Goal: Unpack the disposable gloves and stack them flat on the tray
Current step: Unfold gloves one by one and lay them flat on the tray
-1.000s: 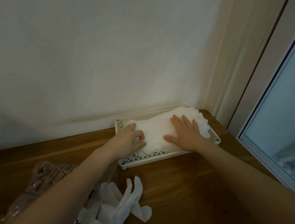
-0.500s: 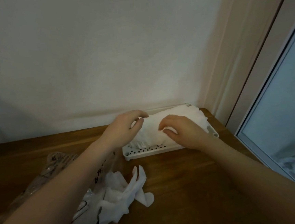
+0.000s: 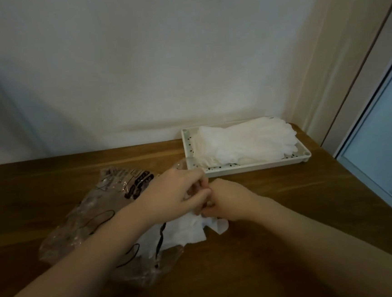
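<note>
Both hands (image 3: 204,201) curled, pinching loose gloves (image 3: 188,232)

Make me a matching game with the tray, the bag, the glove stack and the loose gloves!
Things:
1. tray
2. bag
3. glove stack
4. loose gloves

Places:
A. lying flat inside the tray
B. pinched by both hands
C. by the wall, on the table's far right
D. crumpled on the table, under the left arm

Pairs: 1-C, 2-D, 3-A, 4-B
</note>
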`<state>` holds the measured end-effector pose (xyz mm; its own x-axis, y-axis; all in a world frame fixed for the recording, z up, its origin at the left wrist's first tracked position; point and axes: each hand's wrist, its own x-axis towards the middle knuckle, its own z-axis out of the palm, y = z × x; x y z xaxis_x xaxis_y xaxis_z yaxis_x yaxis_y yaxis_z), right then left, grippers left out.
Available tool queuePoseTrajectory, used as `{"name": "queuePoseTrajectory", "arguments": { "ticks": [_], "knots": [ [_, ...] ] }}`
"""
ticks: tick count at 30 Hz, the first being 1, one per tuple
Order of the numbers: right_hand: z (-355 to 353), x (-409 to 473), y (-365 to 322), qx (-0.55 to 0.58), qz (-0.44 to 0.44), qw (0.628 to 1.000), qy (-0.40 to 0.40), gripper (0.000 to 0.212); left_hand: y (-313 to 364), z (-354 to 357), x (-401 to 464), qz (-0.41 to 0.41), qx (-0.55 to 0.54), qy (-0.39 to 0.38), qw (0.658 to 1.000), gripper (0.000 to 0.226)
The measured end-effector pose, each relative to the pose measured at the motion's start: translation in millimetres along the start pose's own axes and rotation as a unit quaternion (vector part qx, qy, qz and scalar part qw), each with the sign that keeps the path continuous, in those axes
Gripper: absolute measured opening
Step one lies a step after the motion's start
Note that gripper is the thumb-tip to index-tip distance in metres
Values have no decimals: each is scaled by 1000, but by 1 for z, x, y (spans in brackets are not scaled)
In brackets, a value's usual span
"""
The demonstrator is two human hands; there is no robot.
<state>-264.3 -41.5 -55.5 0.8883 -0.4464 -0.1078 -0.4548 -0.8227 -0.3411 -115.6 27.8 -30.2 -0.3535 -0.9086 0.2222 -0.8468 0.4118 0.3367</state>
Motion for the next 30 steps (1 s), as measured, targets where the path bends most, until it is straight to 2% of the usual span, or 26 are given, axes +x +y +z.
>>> {"name": "queuePoseTrajectory", "arguments": {
  "ticks": [4,7,10,13,17,19,22,25,27,30],
  "knots": [
    [-8,-3,-4,154,27,984,86,7,-1,7,-18,21,50,-8,999,51],
    [-15,-7,-3,219,46,973,57,11,1,13,-28,39,114,10,993,45],
    [-10,-10,-5,145,19,989,-27,10,0,16,-32,39,87,0,995,46],
    [-1,-10,-8,74,-8,995,-62,19,1,16,-32,25,69,-15,997,50],
    [1,-9,-12,41,-12,996,-73,14,5,14,-32,-12,58,-41,997,43],
    [2,-9,-13,54,16,998,-38,12,7,14,-34,-23,69,-57,996,43],
    [-5,-10,-13,227,66,971,47,8,10,17,-35,-45,84,-47,994,49],
    [-17,-17,-15,391,81,913,87,14,12,15,-35,-86,22,36,995,28],
    [-21,-21,-16,436,78,890,108,14,11,11,-34,-107,-34,89,990,12],
    [-25,-26,-11,433,72,890,122,11,8,5,-34,-92,-79,118,986,12]
  ]
}}
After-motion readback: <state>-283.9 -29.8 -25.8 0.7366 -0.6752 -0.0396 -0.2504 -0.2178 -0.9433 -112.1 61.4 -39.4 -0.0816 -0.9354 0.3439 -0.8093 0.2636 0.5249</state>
